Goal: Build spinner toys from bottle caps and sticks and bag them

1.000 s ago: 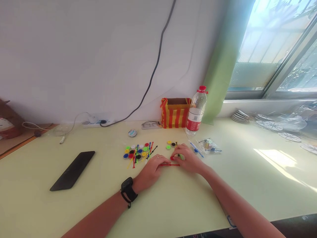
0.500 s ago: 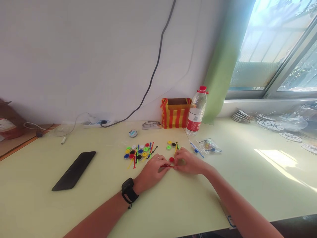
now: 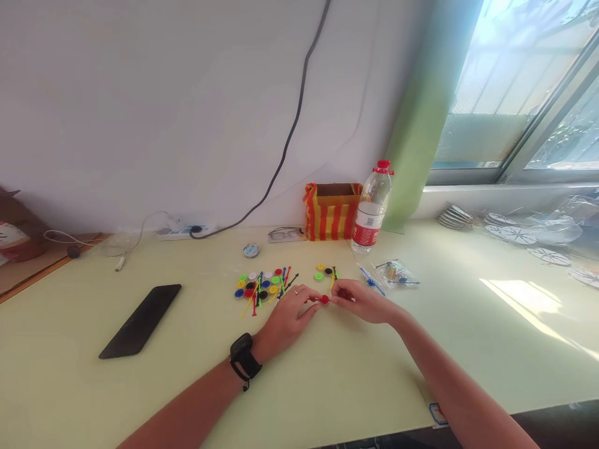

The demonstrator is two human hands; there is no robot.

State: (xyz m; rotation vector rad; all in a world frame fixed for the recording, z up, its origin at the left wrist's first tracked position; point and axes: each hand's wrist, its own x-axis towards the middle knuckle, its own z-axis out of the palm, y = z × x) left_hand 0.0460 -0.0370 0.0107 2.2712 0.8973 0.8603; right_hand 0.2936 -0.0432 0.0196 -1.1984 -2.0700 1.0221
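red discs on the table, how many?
3 visible: a red disc between left hand and right hand; in the bigger cluster, a far-row red disc and a near-row red disc. Others may be hidden.

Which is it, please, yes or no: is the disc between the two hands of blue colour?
No, the disc between the left hand and the right hand is red.

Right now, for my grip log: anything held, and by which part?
A red arrow, seemingly by its right end in the right hand; whether the left hand grips it is unclear.
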